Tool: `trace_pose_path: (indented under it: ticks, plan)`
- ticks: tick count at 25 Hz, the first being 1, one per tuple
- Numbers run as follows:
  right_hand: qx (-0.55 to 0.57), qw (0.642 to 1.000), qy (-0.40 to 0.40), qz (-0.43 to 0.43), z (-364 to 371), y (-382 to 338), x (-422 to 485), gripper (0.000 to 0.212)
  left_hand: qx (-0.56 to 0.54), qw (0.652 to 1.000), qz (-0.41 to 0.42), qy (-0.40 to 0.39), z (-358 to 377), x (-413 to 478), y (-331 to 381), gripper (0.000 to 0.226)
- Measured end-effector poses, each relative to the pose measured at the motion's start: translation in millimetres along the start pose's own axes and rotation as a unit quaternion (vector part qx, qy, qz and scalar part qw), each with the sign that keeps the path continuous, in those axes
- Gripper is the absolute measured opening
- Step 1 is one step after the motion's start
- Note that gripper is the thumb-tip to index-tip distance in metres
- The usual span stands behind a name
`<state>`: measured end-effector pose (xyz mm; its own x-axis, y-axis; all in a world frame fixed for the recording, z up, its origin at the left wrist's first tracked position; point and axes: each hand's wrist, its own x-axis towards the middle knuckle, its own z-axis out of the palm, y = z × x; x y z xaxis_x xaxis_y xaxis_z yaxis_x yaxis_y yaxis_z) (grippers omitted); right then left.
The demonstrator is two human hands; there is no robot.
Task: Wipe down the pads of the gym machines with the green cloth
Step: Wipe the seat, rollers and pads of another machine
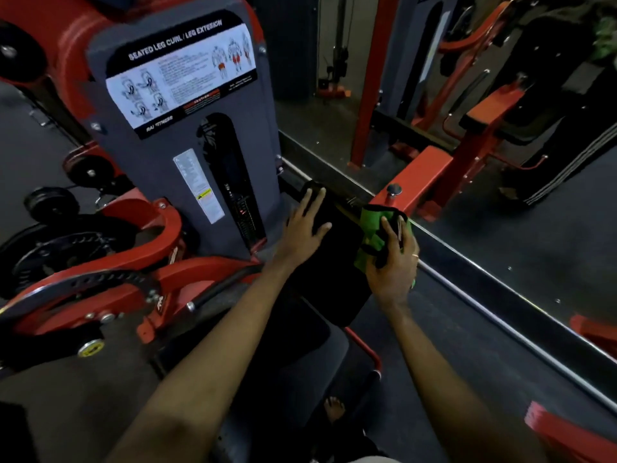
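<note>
green cloth (370, 225) lengthwise along right edge of black pad (334, 272), right hand (395, 265) clutching it; left hand (302, 225) flat on pad.

Black machine pad (337, 262), left hand (305, 225) flat on it, green cloth (367, 218) seemingly against its right edge

Dim gym; dark floor (444, 349); large wall mirror (551, 212) along right side.

L forearm (213, 332) and R forearm (437, 359) bare, both reaching fwd. L hand (305, 225) flat, palm down, fingers straight & spread. R hand (394, 262) grips green cloth (370, 237), thumb over it; ring (414, 256) on prob. the ring finger.
</note>
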<state>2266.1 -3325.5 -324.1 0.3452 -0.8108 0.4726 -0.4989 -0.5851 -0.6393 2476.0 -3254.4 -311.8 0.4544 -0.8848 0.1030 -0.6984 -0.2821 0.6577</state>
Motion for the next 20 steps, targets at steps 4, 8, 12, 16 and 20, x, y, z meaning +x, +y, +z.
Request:
trace_pose_path:
  ticks: [4, 8, 12, 16, 20]
  plan:
    - [0.051, 0.991, 0.032, 0.123, 13, -14, -20, 0.077, 0.202, 0.970, 0.113, -0.075, -23, 38, 12, 0.073]
    - [0.094, 0.971, 0.109, 0.191, 25, -26, -33, 0.064, 0.252, 0.949, 0.151, -0.115, -24, 55, 9, 0.077]
    - [0.095, 0.957, 0.134, 0.238, 34, -32, -41, 0.053, 0.250, 0.951, 0.148, -0.106, -25, 56, 4, 0.077]
    - [0.090, 0.951, 0.130, 0.266, 41, -29, -47, 0.056, 0.250, 0.949, 0.168, -0.093, -22, 54, 2, 0.076]
    - [0.135, 0.910, 0.103, 0.379, 63, -25, -70, 0.070, 0.250, 0.950, 0.163, -0.089, -22, 54, -3, 0.076]
